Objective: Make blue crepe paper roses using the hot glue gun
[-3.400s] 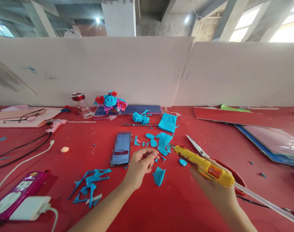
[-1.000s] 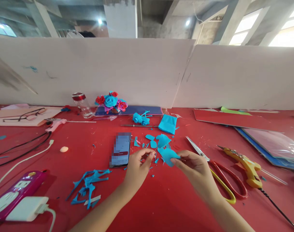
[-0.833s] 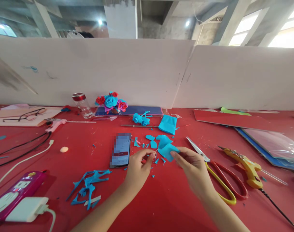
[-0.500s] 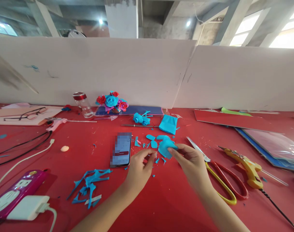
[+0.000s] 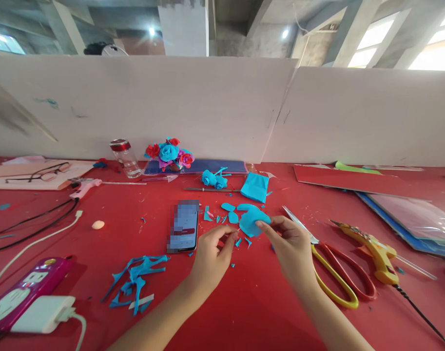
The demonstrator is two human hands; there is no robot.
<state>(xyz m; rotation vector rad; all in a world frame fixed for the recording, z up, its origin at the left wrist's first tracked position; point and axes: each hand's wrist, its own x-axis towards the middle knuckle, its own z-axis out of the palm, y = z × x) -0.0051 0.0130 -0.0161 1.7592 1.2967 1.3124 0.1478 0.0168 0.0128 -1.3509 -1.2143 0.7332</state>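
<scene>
A blue petal [image 5: 252, 225] is at the centre of the red tabletop [image 5: 251, 304], held slightly tilted; clock hours are read from it. Its broad edge points to 8 o'clock. Its far edge overlaps another blue cutout [image 5: 246, 207] in view; whether they touch cannot be told.

The right hand [image 5: 290, 243], between 3 and 4 o'clock, pinches the petal's right edge between thumb and fingers. The left hand [image 5: 214, 248], at 8 o'clock, has its thumb and forefinger pressed together on a thin pale sliver [image 5: 238, 230], too small to identify. A narrow gap separates these fingertips from the petal. Towards 6 o'clock, red tabletop runs between both forearms to the bottom of the view, giving the wrists room.

Close by, small oval pieces [image 5: 228, 207] lie at 10 o'clock and a blue folded sheet [image 5: 255, 187] at 12. A phone [image 5: 183, 229] lies at 9 o'clock, its right edge just beside the left hand. At 4 o'clock the scissors [image 5: 339, 282] crowd the right hand and forearm; a yellow glue gun [image 5: 372, 251] lies beyond them.

Farther out, blue scraps [image 5: 138, 278] lie at 8 o'clock and a flower bouquet [image 5: 170, 153] stands between 10 and 11. White panels [image 5: 207, 107] wall the table's far edge.
</scene>
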